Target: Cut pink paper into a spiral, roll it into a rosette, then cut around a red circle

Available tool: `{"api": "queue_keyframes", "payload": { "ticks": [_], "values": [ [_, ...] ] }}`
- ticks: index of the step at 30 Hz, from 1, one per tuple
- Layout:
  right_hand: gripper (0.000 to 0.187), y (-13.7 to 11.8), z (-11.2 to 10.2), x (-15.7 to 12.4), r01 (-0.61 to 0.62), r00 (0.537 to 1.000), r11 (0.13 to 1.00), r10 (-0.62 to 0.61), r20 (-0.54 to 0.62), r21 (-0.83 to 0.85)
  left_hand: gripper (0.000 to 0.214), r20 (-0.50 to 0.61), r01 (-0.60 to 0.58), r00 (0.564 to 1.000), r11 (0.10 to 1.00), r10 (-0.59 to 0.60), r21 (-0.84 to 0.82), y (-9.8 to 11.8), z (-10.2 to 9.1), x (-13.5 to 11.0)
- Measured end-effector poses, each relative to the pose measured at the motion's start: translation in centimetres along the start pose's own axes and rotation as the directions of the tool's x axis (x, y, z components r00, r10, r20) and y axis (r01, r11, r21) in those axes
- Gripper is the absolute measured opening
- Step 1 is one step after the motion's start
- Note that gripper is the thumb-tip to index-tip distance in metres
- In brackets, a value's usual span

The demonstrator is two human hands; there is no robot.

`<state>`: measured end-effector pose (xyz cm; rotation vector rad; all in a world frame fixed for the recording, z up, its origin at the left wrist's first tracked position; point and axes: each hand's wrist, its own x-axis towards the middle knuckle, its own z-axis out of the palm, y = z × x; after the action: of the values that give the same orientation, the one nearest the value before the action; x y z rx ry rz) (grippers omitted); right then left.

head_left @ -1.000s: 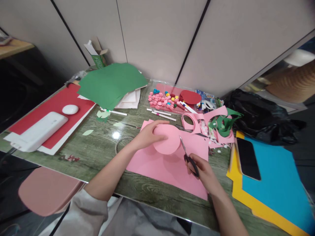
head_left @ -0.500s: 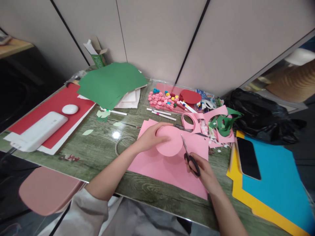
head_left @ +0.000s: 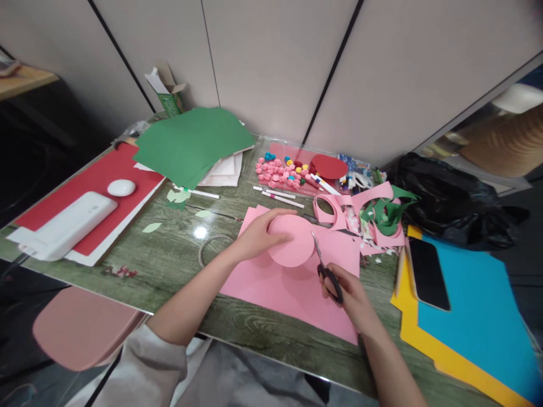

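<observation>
Nearest me, with the pink paper disc as the clock's centre, the right hand (head_left: 350, 291) sits at four o'clock, its grip wrapped around the black handles of a pair of scissors (head_left: 326, 272), the tips at the disc's edge; I can't tell whether they touch it. At nine o'clock the left hand (head_left: 259, 233) has its grip pinching the pink paper disc (head_left: 294, 249), thumb on top and fingers curled around the far rim. The disc is held up over a larger pink sheet (head_left: 297, 302) on the table (head_left: 254, 328). I'd judge it light and flexible, not slippery, easily creased; I'd take it flat near the rim, pressing gently and keeping fingers off the edge facing the blades. The scissors should feel stiff and slightly weighty, best held by the loops. Out at four o'clock a dark-screened phone (head_left: 428, 274) rests on yellow and blue sheets, showing no writing. At two o'clock lie pink and green paper offcuts (head_left: 335, 212). Small pink rosettes (head_left: 274, 172) spread at twelve. Farthest, toward ten o'clock, past the green sheets (head_left: 190, 141), an open-topped green box (head_left: 171, 105) carries pale lettering too small for me to read.
</observation>
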<state>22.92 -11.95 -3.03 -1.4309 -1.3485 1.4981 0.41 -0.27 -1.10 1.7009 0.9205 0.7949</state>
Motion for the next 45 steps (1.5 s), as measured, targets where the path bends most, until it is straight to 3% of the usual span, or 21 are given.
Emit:
{"api": "queue_keyframes", "payload": {
  "ticks": [8, 21, 45],
  "values": [
    [0.02, 0.2, -0.1, 0.0, -0.012, 1.0, 1.0, 0.013, -0.002, 0.015, 0.049, -0.025, -0.011, 1.0, 0.999, 0.01, -0.036, 0.1, 0.1, -0.1],
    [0.025, -0.8, 0.0, 0.0, -0.033, 0.999, 0.998, 0.031, 0.037, 0.054, 0.048, 0.073, -0.013, 0.997, 0.999, 0.016, -0.031, 0.4, 0.2, -0.1],
    [0.021, 0.0, 0.0, 0.1, -0.023, 1.0, 1.0, 0.023, -0.003, -0.018, 0.05, 0.0, 0.025, 1.0, 0.996, -0.025, -0.081, -0.1, -0.1, 0.0]
  ]
}}
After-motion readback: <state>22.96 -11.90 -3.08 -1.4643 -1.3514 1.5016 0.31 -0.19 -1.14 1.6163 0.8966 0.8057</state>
